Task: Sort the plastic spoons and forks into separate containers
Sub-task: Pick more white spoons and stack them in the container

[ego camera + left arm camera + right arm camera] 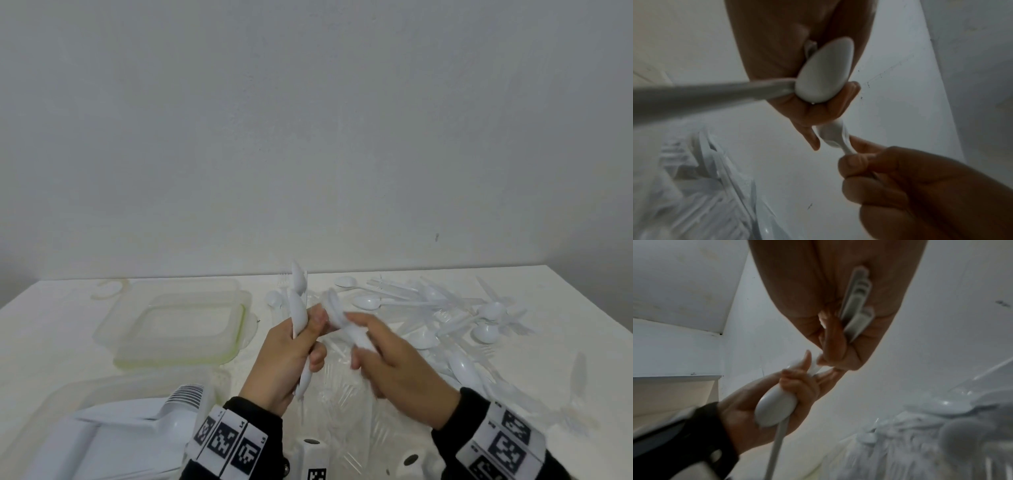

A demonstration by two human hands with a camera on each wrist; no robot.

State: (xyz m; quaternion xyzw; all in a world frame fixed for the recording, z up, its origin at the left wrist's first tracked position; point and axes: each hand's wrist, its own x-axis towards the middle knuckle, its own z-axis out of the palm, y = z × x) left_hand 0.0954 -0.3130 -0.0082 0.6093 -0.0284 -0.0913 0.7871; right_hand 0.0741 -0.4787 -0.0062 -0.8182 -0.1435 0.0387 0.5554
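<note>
Above the table's front middle, my left hand [291,356] grips a few white plastic spoons [297,308] that stand nearly upright, one bowl pointing up. The left wrist view shows a spoon bowl [824,73] pressed into that palm, its handle [705,94] running left. My right hand [387,356], touching the left one, holds a small bundle of white spoons [337,317]; their stacked handle ends [857,301] lie in its palm. A loose pile of spoons and forks [445,318] is spread over the table's right half.
An empty clear container [178,318] with a green-tinted rim sits at the left middle. A nearer clear container [85,394] at the lower left holds stacked spoons [185,397]. The white wall stands right behind the table's far edge.
</note>
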